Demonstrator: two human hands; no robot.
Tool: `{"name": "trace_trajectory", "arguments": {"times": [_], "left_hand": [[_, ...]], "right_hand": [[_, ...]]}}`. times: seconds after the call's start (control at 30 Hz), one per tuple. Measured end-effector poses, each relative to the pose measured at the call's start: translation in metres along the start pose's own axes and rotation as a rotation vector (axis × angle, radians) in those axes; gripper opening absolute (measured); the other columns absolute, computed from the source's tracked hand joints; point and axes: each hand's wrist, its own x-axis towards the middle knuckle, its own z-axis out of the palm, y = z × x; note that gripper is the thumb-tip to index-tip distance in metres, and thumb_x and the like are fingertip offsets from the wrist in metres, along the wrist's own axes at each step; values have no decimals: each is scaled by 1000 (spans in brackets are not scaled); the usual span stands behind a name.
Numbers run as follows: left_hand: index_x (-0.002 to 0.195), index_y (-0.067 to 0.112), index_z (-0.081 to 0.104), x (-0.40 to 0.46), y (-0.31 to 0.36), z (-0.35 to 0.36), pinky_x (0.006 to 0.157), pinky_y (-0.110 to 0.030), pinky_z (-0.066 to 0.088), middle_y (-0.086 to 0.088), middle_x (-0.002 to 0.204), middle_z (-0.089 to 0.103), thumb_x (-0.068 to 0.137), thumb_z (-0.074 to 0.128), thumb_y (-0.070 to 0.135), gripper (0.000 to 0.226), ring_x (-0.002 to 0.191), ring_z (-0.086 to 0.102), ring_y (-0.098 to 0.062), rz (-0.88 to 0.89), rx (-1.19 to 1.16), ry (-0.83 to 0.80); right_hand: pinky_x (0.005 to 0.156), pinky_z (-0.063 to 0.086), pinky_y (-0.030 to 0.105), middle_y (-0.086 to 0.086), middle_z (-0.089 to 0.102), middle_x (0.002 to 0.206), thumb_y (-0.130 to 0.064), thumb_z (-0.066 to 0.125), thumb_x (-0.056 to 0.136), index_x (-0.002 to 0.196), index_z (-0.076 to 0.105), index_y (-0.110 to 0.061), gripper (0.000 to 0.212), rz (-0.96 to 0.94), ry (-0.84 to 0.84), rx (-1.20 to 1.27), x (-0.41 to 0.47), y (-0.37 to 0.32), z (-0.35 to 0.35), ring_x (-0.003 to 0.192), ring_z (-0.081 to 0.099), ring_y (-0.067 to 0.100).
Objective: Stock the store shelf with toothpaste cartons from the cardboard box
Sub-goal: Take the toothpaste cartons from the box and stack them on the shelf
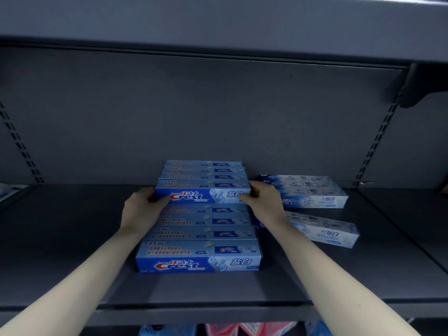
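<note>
We reach both arms straight over the shelf (72, 238). Our left hand (141, 207) and right hand (263, 202) grip opposite ends of a blue carton (202, 195) (front of the upper layer), mid-shelf toward the back edge.

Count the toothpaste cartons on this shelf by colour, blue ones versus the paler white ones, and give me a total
Blue cartons: 8, in two groups of four
White cartons: about 5; the pale tops blur together
Total: about 13
</note>
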Motion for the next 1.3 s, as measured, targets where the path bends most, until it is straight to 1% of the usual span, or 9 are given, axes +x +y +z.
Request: {"name": "trace_trajectory", "arguments": {"times": [0.13,0.3,0.4,0.47,0.57,0.73,0.97,1.1,1.3], "left_hand": [[104,14,63,1,0,0,56,-18,36,2,89,62,89,61,28,21,69,52,-2,-9,-24,-21],[110,10,61,-1,4,-3,60,-22,39,-1,96,60,88,61,27,28,75,54,-10,-34,-44,-70],[116,9,56,-2,8,-4,82,-37,46,-7,111,57,85,65,31,40,102,55,-24,-14,-11,-58],[119,6,52,-5,15,-3,93,-40,40,-13,118,54,84,66,29,44,115,48,-31,17,36,7],[126,2,49,-15,35,2,99,-40,33,-19,126,51,83,65,18,48,121,40,-34,109,69,117],[129,4,47,-40,74,25,104,-42,30,-16,125,49,83,66,12,50,123,39,-33,263,26,151],[145,20,28,-72,118,80,111,-29,21,0,151,27,88,62,28,67,138,22,-19,480,142,-96],[148,22,18,-82,139,114,113,-24,14,3,154,18,88,59,37,74,141,16,-14,574,316,-287],[148,24,18,-83,143,144,112,-26,17,7,154,17,86,60,43,77,141,14,-13,533,462,-463]], "right_hand": [[73,43,23,2,68,106,-13,62,86,108,66,-12,22,1,-24,-31,1,-3,0,95,61,14],[80,47,27,3,65,111,-22,62,87,114,61,-13,28,31,-68,-50,-4,-6,-3,103,60,17],[82,43,22,-3,59,108,-22,62,88,123,54,-9,38,15,-68,-33,-13,-12,-12,103,55,11],[90,40,22,3,56,122,-24,61,89,134,46,-7,51,25,-54,-49,-18,-11,-22,114,52,15],[98,34,20,8,48,140,-28,60,90,140,39,-10,58,37,-53,-78,-24,-3,-42,127,46,18],[102,39,27,5,53,135,-27,60,90,134,49,-11,48,58,-53,-143,-34,12,-81,120,52,18],[99,44,35,8,61,126,-26,59,90,119,59,-2,37,110,-47,-193,-44,45,-126,115,57,23],[98,41,26,0,56,132,-29,60,89,129,54,-15,43,133,-82,-216,-46,62,-147,117,54,15],[98,34,16,-8,48,133,-32,73,78,134,47,-21,63,97,-280,-253,-52,79,-174,123,45,9]]}}
